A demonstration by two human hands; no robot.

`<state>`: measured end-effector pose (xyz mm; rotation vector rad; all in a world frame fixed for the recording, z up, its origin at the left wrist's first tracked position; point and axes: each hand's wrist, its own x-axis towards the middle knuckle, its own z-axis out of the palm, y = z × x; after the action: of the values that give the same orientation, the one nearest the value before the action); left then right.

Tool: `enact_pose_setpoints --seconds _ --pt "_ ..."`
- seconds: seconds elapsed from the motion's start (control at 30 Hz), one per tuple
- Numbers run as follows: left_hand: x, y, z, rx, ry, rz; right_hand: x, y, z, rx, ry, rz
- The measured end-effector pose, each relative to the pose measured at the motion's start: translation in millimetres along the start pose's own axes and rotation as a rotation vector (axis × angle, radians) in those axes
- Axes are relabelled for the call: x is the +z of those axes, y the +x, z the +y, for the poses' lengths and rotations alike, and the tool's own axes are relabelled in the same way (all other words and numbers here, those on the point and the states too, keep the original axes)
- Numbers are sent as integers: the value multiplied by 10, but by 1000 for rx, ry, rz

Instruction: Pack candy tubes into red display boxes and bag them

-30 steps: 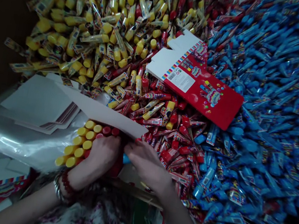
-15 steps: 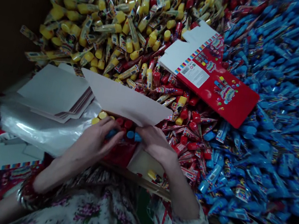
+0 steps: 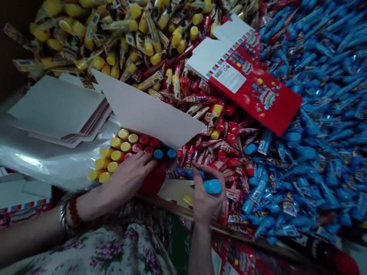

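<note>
An open box with a raised white flap (image 3: 145,112) stands in front of me. Upright capped tubes fill its left part: yellow caps (image 3: 117,155) in rows, red caps (image 3: 144,139) beside them, two blue caps (image 3: 158,154) near the flap. Over the red caps lies my left hand (image 3: 129,175), its fingers bent and pressed together at the tubes; what they grip is hidden. To the right of the box, my right hand (image 3: 205,203) is closed around blue-capped tubes (image 3: 212,186); a printed wrapper points left from its fingers towards the box.
Loose yellow tubes (image 3: 65,22) are heaped at the back left, red ones (image 3: 232,141) in the middle, blue ones (image 3: 333,112) on the right. A flattened red box (image 3: 265,95) lies on the heap. White cards (image 3: 57,106) are stacked on clear plastic (image 3: 31,153) at left.
My right hand has left the box and moved right and down, now holding blue-capped tubes. My left hand has shifted slightly, uncovering more yellow and red caps. The view has shifted.
</note>
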<state>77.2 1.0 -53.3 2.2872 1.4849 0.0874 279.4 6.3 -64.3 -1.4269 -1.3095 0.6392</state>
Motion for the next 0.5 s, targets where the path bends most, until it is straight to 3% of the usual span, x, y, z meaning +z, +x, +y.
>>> enact_pose_setpoints --seconds 0.07,0.13,0.27,0.5 --pt "5 12 -18 58 -13 23 103 -92 96 -6 31 90" --pt "-18 19 -26 92 -36 26 187 -160 230 -99 -55 63" --pt "-125 9 -9 114 -67 23 185 -270 374 -307 -378 -156" --pt "-185 44 17 123 38 55 -50 -277 33 -161 -583 -617"
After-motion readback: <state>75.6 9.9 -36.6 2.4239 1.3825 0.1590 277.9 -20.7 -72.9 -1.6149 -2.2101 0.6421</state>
